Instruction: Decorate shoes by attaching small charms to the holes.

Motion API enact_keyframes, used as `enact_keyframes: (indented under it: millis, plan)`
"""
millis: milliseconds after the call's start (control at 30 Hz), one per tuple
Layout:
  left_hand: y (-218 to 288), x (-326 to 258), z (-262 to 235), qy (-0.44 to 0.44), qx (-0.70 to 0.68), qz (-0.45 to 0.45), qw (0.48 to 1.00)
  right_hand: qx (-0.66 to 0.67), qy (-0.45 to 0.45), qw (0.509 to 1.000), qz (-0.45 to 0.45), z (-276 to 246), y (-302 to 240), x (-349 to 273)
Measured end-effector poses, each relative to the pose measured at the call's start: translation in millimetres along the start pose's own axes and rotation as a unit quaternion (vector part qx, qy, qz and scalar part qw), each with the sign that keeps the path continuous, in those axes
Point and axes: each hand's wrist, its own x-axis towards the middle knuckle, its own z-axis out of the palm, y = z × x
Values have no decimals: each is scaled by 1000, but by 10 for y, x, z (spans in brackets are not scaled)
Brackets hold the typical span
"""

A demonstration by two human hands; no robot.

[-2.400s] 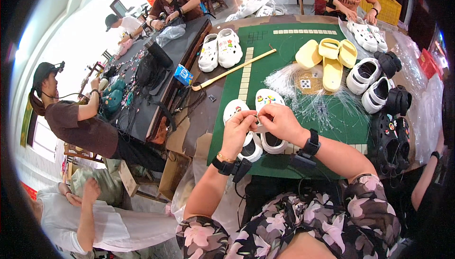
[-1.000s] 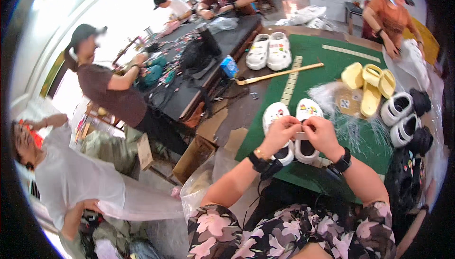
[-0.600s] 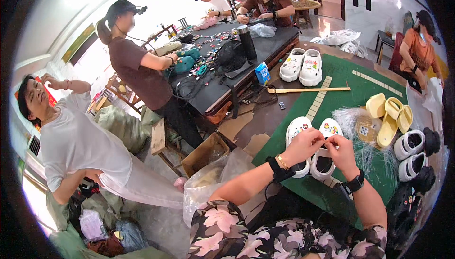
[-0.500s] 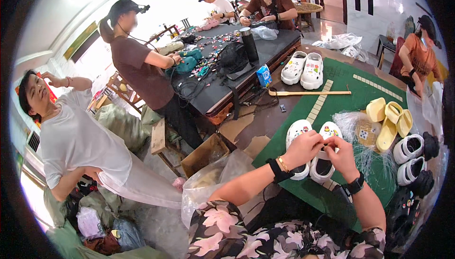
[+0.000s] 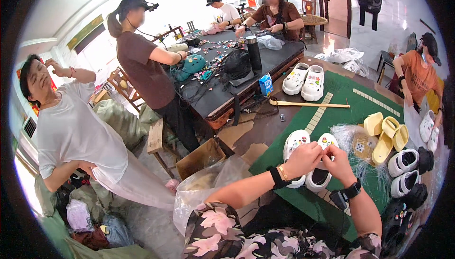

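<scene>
White clogs [image 5: 303, 164], charm-studded, toes pointing away from us; our left hand [image 5: 303, 158] and right hand [image 5: 339, 163] pinch one clog's top.

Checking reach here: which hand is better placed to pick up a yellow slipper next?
Probably the right hand: the yellow slippers lie on its side, while the left hand sits farther off over the white clogs.

Shoe-assembly workshop: clogs [image 5: 303, 80], worktables [image 5: 222, 99]

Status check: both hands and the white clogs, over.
Left hand and right hand together over the white clog pair on the green mat, fingers pinching something small, too small to tell. Yellow slippers and clear plastic strands beside, apart.
</scene>
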Motion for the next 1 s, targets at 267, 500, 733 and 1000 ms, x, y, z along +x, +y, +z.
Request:
enact_keyframes:
  millis: [267, 500, 733, 1000]
  plan:
    - [0, -44, -10, -33, 60, 82, 994, -32, -74, 993, -85, 32, 5, 78]
    - [43, -55, -115, -31, 118, 87, 989, -231, -87, 950, -192, -81, -183, 96]
    - [-459, -132, -370, 20, -90, -157, 983, -246, -6, 960, -131, -213, -11, -24]
    - [-1604, -820, -432, 278, -511, -534, 613, -203, -121, 970, 48, -41, -247, -423]
